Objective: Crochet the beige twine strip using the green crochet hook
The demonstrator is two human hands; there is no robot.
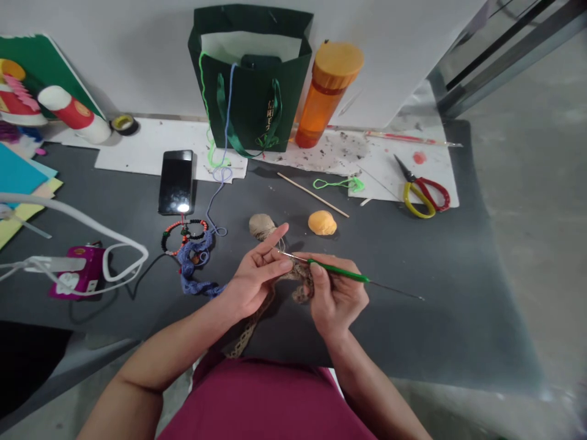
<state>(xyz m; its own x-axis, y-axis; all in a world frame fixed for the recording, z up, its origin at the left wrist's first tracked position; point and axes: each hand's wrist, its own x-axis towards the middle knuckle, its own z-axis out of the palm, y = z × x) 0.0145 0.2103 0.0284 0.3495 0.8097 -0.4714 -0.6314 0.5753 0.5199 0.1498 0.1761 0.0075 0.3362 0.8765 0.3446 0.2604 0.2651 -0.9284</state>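
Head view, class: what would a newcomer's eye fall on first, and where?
Probably the tall dark green bag at the back of the grey table, with the orange bottle just to its right. Next, the green-handled hook in the right hand, near the centre, at the tan crochet work. Red-and-yellow scissors lie further right.

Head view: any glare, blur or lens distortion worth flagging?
Head view: bright glare spot low on the black smartphone; head view: grey table goes soft toward its lower right corner, right edge slightly bowed, likely wide-angle distortion; head view: green-handled crochet hook fairly sharp, but fine stitches in the beige crochet piece are hard to make out.
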